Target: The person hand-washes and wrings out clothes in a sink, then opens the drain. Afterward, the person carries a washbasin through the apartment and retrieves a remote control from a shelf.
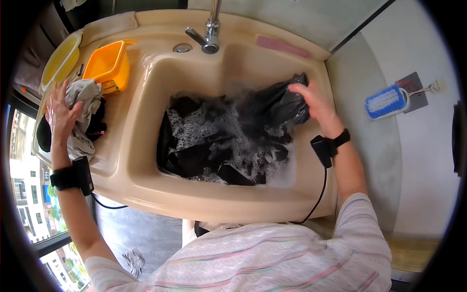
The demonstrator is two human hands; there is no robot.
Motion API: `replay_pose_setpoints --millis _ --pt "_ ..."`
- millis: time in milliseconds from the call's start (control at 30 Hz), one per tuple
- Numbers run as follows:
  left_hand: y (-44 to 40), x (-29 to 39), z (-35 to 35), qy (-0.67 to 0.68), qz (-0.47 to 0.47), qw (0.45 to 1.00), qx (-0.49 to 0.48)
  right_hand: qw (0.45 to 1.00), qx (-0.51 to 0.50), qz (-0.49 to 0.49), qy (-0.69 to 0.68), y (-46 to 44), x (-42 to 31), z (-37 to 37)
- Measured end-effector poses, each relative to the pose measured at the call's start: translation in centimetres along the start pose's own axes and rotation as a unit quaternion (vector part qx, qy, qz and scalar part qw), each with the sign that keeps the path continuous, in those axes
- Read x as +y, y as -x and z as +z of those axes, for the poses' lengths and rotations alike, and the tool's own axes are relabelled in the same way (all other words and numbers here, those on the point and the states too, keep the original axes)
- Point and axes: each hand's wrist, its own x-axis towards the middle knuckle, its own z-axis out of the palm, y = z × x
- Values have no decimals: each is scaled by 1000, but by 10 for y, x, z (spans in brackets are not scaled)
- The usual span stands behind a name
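A beige sink [141,146] holds dark wet clothes [199,158] lying in foamy water. My right hand [316,102] grips a bunched black garment [282,104] at the basin's right side; the garment's lower part trails into the suds. On the left ledge, my left hand [62,114] rests with spread fingers against a light grey cloth [87,97]. Black fabric [97,121] lies under and beside that cloth. A dark band with a small device is strapped on each wrist.
Behind the grey cloth stands an orange plastic container [109,63], with a yellow basin [61,58] farther left. A chrome faucet [211,36] rises at the back. A pink strip [282,45] lies on the rear rim. On the right wall hangs a blue-and-white brush [387,102].
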Motion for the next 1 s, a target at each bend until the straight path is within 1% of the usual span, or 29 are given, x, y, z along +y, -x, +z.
replay_pose_setpoints --millis 33,67,100,167,200,233,267,300,333,367,400,433,467,500,533,567,600,633,667,700,733,767,800,833,867,900,933,967,1000 --pt "-2 11 -7 3 4 1000 0 999 10 -37 1 9 -19 0" --pt "-3 35 -23 110 30 993 11 995 12 -100 -9 21 -40 4" --pt "-3 60 -40 215 55 975 22 986 14 -163 -18 32 -60 9" --pt "1 116 -73 391 126 910 -58 986 19 -166 -29 45 -97 10" --pt "7 141 -81 420 168 888 -83 985 22 -167 -31 46 -112 11" --pt "14 167 -84 446 209 864 -106 975 23 -216 -40 45 -127 12" --pt "19 192 -90 503 222 817 -174 963 23 -263 -50 45 -137 10" --pt "24 217 -88 514 237 797 -213 963 29 -263 -53 44 -143 8" --pt "27 242 -76 544 237 753 -286 957 15 -282 -74 43 -148 7" --pt "38 269 -57 589 232 711 -306 950 2 -298 -90 44 -152 6" --pt "47 294 -49 609 239 681 -329 941 19 -317 -115 54 -163 22" --pt "60 325 -28 685 248 629 -271 941 23 -316 -116 52 -163 24" --pt "64 339 -35 672 209 607 -370 934 38 -332 -126 50 -163 25" --pt "70 352 -34 672 213 604 -372 927 53 -347 -136 47 -164 22" --pt "77 366 -28 710 96 526 -457 927 57 -353 -117 41 -156 18" --pt "83 375 -21 726 -24 435 -532 927 63 -351 -118 39 -147 12" --pt "82 370 -21 754 -56 360 -547 947 46 -307 -77 39 -140 11" --pt "81 363 -22 772 -114 351 -518 964 29 -261 -37 37 -130 8" --pt "71 348 -18 762 -84 380 -518 980 25 -195 37 26 -111 -7" --pt "66 322 -41 746 -13 522 -414 985 27 -148 88 22 -87 -13" --pt "54 317 -8 714 -83 494 -490 985 27 -101 139 19 -61 -17" --pt "58 299 9 677 98 659 -312 984 13 -17 177 15 -30 -20" --pt "43 283 -10 614 19 650 -448 981 -35 30 187 19 -4 -20" --pt "37 277 -3 550 12 675 -491 976 -72 44 203 10 39 -29" --pt "33 272 1 464 44 708 -531 941 -29 87 327 0 82 -35" --pt "31 266 5 371 75 733 -565 923 -97 119 354 -15 118 -44" --pt "31 262 14 366 74 735 -567 927 -50 166 332 -11 114 -32" --pt "34 261 28 339 134 765 -531 926 -2 214 309 -7 112 -15" --pt "39 263 41 311 193 790 -492 927 -5 216 306 -10 116 0"
